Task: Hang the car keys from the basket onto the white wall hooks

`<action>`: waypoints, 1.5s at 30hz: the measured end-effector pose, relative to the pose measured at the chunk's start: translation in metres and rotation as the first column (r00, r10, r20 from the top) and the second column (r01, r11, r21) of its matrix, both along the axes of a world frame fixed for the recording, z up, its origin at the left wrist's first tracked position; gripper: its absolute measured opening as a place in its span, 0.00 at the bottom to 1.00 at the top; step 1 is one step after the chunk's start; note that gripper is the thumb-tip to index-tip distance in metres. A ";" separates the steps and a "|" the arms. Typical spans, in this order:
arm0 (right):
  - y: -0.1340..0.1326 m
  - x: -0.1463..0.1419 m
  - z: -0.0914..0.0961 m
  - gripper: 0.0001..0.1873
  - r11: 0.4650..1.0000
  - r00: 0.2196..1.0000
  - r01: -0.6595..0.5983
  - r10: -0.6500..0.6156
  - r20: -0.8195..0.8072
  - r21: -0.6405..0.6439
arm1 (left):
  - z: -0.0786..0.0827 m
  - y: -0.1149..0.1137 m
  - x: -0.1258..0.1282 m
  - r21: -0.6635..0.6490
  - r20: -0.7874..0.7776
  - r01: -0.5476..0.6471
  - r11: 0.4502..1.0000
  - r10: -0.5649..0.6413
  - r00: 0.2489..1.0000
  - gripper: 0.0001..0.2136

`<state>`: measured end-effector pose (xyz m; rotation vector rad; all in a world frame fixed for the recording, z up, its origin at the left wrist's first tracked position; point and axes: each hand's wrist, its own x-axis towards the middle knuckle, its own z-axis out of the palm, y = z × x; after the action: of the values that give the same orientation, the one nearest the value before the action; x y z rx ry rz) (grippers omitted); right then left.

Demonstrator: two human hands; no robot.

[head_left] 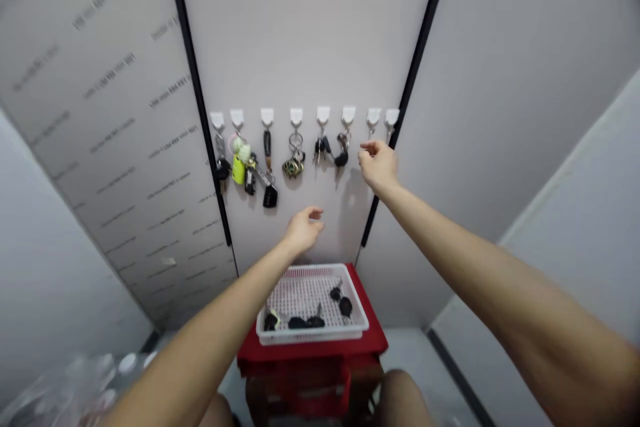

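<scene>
My right hand point(379, 163) is raised just below a white wall hook point(373, 117) near the right end of a row. Its thumb and fingertips are brought together; anything between them is too small or hidden to make out. My left hand point(304, 230) is lower, in front of the wall and above the basket, with fingers and thumb apart and nothing in it. Left of my right hand, a key bunch with a black fob point(341, 155) hangs from a hook, beside a bunch of keys point(321, 147). A key ring with a round brass-coloured piece point(293, 163) hangs mid-row.
Further left hang a black key fob on a strap point(270, 195), a yellow-green key holder point(239, 170) and dark keys point(222, 170). Below, a white plastic basket point(313, 339) with several dark keys sits on a red-covered stool point(377, 337). Clear plastic packaging point(65, 390) lies lower left.
</scene>
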<state>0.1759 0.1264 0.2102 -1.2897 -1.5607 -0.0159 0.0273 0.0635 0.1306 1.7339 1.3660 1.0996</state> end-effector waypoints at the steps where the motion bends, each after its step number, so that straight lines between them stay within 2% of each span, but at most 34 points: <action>1: -0.011 -0.001 -0.017 0.15 1.000 0.997 -0.011 0.013 0.073 -0.027 | -0.015 -0.002 -0.005 -0.026 0.002 0.009 1.000 -0.009 1.000 0.15; 2: -0.022 -0.002 -0.036 0.14 0.994 0.984 -0.049 0.064 0.166 -0.093 | -0.030 -0.005 -0.010 -0.051 0.002 0.019 0.999 -0.019 1.000 0.14; 3: -0.035 -0.003 -0.057 0.13 0.971 0.946 -0.117 0.173 0.275 -0.207 | -0.046 -0.008 -0.015 -0.077 -0.002 0.034 0.996 -0.034 0.999 0.14; 4: -0.047 -0.004 -0.078 0.12 0.910 0.865 -0.190 0.333 0.376 -0.368 | -0.062 -0.012 -0.019 -0.109 -0.009 0.050 0.993 -0.052 0.999 0.13; 5: -0.058 -0.005 -0.099 0.12 0.826 0.760 -0.221 0.479 0.440 -0.518 | -0.076 -0.016 -0.023 -0.144 -0.019 0.066 0.987 -0.070 0.997 0.12; 6: -0.068 -0.005 -0.120 0.11 0.770 0.676 -0.195 0.554 0.486 -0.607 | -0.090 -0.020 -0.027 -0.182 -0.034 0.082 0.980 -0.089 0.995 0.12; 9: -0.087 -0.005 -0.165 0.10 0.740 0.544 -0.071 0.591 0.596 -0.669 | -0.118 -0.035 -0.034 -0.285 -0.116 0.119 0.951 -0.157 0.981 0.12; 11: -0.093 -0.007 -0.182 0.11 0.724 0.502 -0.101 0.629 0.594 -0.682 | -0.127 -0.043 -0.037 -0.338 -0.211 0.151 0.929 -0.231 0.950 0.13; 13: -0.097 -0.013 -0.189 0.13 0.677 0.475 -0.179 0.695 0.540 -0.714 | -0.131 -0.049 -0.039 -0.372 -0.312 0.181 0.910 -0.306 0.899 0.15; 16: -0.099 -0.026 -0.195 0.15 0.601 0.465 -0.233 0.759 0.456 -0.764 | -0.133 -0.050 -0.042 -0.363 -0.424 0.194 0.911 -0.347 0.836 0.15; 19: -0.098 -0.037 -0.201 0.15 0.566 0.478 -0.215 0.771 0.419 -0.796 | -0.135 -0.047 -0.046 -0.301 -0.524 0.168 0.939 -0.310 0.793 0.13; 22: -0.095 -0.043 -0.206 0.15 0.570 0.484 -0.219 0.768 0.419 -0.792 | -0.136 -0.045 -0.049 -0.298 -0.574 0.127 0.946 -0.284 0.768 0.08; 25: -0.093 -0.044 -0.209 0.15 0.591 0.506 -0.278 0.760 0.408 -0.757 | -0.135 -0.045 -0.050 -0.330 -0.557 0.107 0.938 -0.285 0.780 0.04; 28: -0.094 -0.043 -0.212 0.14 0.579 0.580 -0.333 0.748 0.323 -0.744 | -0.132 -0.043 -0.050 -0.383 -0.445 0.101 0.918 -0.279 0.851 0.03; 32: -0.095 -0.043 -0.210 0.11 0.481 0.707 -0.412 0.705 0.062 -0.774 | -0.129 -0.037 -0.050 -0.429 -0.138 0.167 0.888 -0.247 0.959 0.02; 34: -0.096 -0.045 -0.207 0.07 0.465 0.742 -0.471 0.669 -0.051 -0.750 | -0.125 -0.034 -0.049 -0.440 0.019 0.201 0.875 -0.214 0.977 0.03; 36: -0.096 -0.047 -0.202 0.06 0.499 0.769 -0.509 0.630 -0.109 -0.701 | -0.120 -0.032 -0.048 -0.442 0.114 0.201 0.874 -0.168 0.979 0.04; 41: -0.094 -0.051 -0.186 0.06 0.672 0.856 -0.489 0.493 -0.156 -0.556 | -0.102 -0.031 -0.042 -0.425 0.256 0.171 0.889 -0.063 0.965 0.03; 43: -0.089 -0.048 -0.174 0.06 0.705 0.865 -0.487 0.472 -0.171 -0.516 | -0.095 -0.028 -0.040 -0.400 0.279 0.151 0.904 -0.037 0.959 0.02; 45: -0.081 -0.041 -0.157 0.06 0.711 0.865 -0.494 0.459 -0.203 -0.501 | -0.087 -0.022 -0.037 -0.308 0.272 0.099 0.946 -0.012 0.962 0.03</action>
<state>0.1348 0.0454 0.0530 -1.2351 -1.8771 0.8510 -0.0098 0.0415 0.0436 1.3303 1.2390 0.9775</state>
